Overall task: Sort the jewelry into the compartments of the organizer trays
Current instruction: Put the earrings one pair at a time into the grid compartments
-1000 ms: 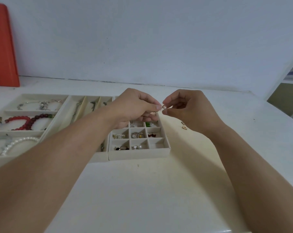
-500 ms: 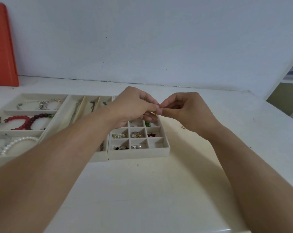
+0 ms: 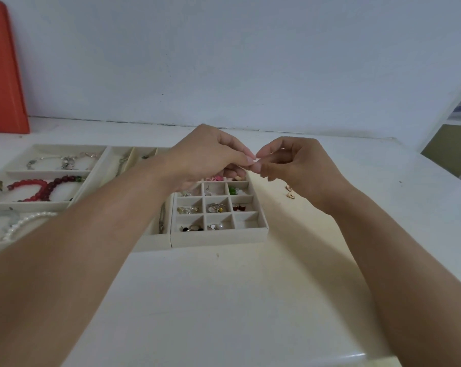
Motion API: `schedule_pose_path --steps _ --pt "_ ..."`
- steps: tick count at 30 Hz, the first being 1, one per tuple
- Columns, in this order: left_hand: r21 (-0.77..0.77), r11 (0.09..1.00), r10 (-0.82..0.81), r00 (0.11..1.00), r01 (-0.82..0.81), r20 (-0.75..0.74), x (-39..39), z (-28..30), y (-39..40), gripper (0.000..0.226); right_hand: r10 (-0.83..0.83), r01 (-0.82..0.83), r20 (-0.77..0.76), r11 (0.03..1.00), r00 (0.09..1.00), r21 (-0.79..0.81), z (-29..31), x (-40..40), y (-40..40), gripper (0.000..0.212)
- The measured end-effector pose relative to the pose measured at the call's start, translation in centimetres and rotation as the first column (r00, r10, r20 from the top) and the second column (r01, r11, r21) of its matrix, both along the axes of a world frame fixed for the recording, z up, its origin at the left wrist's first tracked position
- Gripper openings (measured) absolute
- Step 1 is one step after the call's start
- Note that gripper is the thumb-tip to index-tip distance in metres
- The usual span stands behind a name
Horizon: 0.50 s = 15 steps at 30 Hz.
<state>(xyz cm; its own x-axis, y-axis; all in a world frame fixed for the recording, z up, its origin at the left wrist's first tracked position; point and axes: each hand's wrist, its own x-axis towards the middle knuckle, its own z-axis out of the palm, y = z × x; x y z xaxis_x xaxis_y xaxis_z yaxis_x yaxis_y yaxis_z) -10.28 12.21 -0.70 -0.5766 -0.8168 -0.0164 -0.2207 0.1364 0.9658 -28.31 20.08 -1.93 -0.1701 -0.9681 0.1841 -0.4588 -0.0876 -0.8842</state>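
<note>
Both hands meet above the far edge of the small grid tray (image 3: 218, 235), fingertips touching. The left hand (image 3: 208, 157) and the right hand (image 3: 290, 162) each have thumb and forefinger curled into a fine pinch on one tiny pale piece (image 3: 255, 161), probably an earring or its backing, though it is too small to tell. So each grip is nearly closed, with only that speck between the fingertips, held in the air over the tray's back row.

The step in hand looks like readying or passing a small piece before it goes into a compartment. The next move calls for one hand to let go, and the other to lower the piece into a free cell; the near right cell (image 3: 248, 218) appears bare (the others in view mostly hold rings, studs or coloured bits).

Two small tan earrings (image 3: 289, 191) lie loose on the desk (image 3: 224, 300) just right of the tray, not yet sorted. Further left, the larger tray (image 3: 49, 206) holds a red bead bracelet (image 3: 31, 190), a pearl strand (image 3: 25, 223) and a silver bracelet (image 3: 62, 161), each in its own section.
</note>
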Motion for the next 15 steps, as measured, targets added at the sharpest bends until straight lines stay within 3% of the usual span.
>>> schedule_pose_path --steps 7,11,15 --pt "0.002 1.000 0.009 1.000 -0.009 0.019 0.6 0.3 -0.5 0.010 0.016 -0.016 -0.015 1.000 1.000 0.015 0.1 0.2 0.3 0.018" --pt "-0.050 0.987 0.150 0.988 -0.152 -0.045 1.4 0.8 -1.4 0.003 0.181 -0.180 -0.190 0.983 0.965 0.023 0.5 1.8 0.9 0.007" --pt "-0.086 0.980 0.174 0.982 -0.180 -0.074 1.5 0.9 -1.8 0.008 0.306 -0.296 -0.354 0.951 0.884 0.084 0.5 3.3 1.2 0.004"
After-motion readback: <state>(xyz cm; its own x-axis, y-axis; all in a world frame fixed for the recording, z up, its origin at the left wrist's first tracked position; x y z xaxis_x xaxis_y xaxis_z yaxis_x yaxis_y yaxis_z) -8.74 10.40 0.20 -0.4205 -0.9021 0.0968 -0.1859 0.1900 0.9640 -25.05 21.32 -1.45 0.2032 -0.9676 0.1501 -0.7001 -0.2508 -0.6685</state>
